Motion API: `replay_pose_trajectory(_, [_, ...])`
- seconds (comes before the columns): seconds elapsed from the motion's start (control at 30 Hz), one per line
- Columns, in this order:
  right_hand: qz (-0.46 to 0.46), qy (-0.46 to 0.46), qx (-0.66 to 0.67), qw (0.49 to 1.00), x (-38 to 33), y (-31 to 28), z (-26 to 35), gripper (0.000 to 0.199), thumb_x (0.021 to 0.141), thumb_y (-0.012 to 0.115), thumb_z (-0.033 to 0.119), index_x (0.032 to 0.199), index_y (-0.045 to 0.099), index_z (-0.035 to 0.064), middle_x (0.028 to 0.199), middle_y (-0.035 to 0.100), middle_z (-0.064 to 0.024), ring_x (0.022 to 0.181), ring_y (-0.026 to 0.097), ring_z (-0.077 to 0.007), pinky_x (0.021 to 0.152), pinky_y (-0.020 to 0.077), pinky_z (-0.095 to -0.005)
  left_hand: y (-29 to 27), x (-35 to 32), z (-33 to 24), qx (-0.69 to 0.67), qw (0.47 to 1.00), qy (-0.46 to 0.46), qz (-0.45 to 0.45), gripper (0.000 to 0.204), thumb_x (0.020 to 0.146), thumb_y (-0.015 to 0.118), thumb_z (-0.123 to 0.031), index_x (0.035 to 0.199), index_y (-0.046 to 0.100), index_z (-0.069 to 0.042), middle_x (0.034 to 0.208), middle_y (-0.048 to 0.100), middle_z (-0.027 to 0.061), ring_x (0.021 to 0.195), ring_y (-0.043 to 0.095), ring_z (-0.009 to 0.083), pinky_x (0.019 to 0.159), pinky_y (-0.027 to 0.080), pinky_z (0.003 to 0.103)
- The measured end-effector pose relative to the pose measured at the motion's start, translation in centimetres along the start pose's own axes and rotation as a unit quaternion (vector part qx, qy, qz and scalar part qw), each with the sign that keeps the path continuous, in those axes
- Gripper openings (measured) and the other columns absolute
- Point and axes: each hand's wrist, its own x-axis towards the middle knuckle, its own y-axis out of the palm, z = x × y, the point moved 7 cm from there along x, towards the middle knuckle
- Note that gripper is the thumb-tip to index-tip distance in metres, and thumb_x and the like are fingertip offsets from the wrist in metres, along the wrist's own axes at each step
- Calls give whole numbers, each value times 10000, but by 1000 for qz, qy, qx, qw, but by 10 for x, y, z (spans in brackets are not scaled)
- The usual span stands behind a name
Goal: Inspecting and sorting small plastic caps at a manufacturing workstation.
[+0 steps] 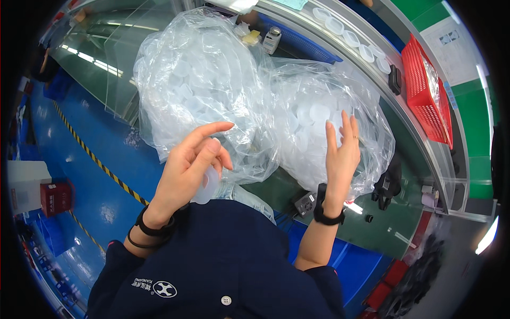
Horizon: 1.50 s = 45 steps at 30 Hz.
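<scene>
Two big clear plastic bags stand side by side on the green table, both full of small frosted plastic pieces. My left hand (194, 157) is at the near edge of the left bag (199, 80), its fingers curled. A rounded, translucent plastic piece (209, 187) sticks out below its palm and is held there; the fingers partly hide the grip. My right hand (342, 151) reaches over the right bag (366, 159), its fingers stretched out and apart, with nothing in them. Loose frosted pieces (319, 112) lie just beyond its fingertips.
Several clear plastic pieces (350, 38) are lined up on the ledge at the far right, beside a black case (394, 80) and a red basket (425, 90). Behind the bags stand a white bottle (272, 40) and a blue basket (303, 42). A black box (305, 203) sits near my right forearm.
</scene>
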Motion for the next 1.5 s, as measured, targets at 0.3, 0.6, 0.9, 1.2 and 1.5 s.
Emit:
replay_pose_trajectory(0.3, [412,159,579,685,-93,7,129,476,771,563,25,1201,362,-16,1039,508,-140,843,554,-138,618,507,-236,26,9,-32,12,992,126,-9,445,897,302,-282,1212,319,31,1005,490,113,697,388,58,641,357,176])
replay_pose_trajectory(0.6, [222,120,737,627,-66,-41,110,340,812,517,88,1068,394,-100,893,544,-184,695,571,-163,483,496,-223,32,-17,-63,-8,984,158,87,715,649,700,-64,1212,290,97,1048,459,152,957,508,184,770,458,266])
replay_pose_trajectory(0.9, [211,127,748,616,-62,-44,112,408,817,530,174,1045,384,-130,853,546,-210,584,572,-167,400,461,-207,35,-22,-65,40,978,161,123,745,541,768,-51,1145,362,107,1042,390,123,913,505,173,764,448,247])
replay_pose_trajectory(1.2, [230,148,769,578,-66,-40,110,475,793,556,146,1102,339,-142,1010,476,-263,741,586,-228,457,508,-248,33,-23,-64,-5,973,198,116,579,599,713,-1,1098,420,30,1037,414,155,934,503,208,758,438,261])
replay_pose_trajectory(1.5, [251,145,809,511,-68,-39,118,664,652,537,-194,1227,233,-64,1224,320,-278,1086,436,-296,836,449,-346,34,-31,-76,106,925,344,121,183,730,552,77,849,513,-57,1114,349,183,1030,455,280,746,495,303])
